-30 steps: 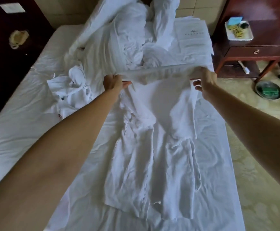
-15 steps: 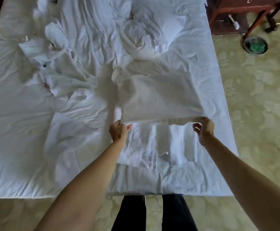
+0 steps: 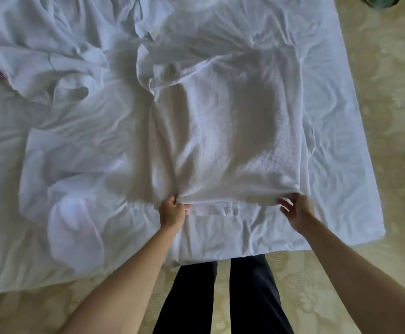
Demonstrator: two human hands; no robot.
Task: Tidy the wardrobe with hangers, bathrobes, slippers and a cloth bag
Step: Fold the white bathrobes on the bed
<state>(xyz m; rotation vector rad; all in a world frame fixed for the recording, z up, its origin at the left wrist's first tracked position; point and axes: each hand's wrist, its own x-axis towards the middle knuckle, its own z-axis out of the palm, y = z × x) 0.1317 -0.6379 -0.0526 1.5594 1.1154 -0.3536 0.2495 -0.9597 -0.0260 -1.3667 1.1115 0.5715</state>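
White bed (image 3: 341,116), beige patterned carpet (image 3: 389,68)

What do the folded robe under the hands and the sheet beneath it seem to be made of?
The bathrobe looks like matte white waffle-weave fabric, probably cotton: a fine grid of small squares shows across it. The bed sheet looks like smooth, thin woven cloth, creased in soft wrinkles; the fibre cannot be told.

A bedroom, likely a hotel room: wide white-sheeted bed (image 3: 341,131), white waffle-weave bathrobe (image 3: 240,131) on it, patterned beige carpet (image 3: 394,97).
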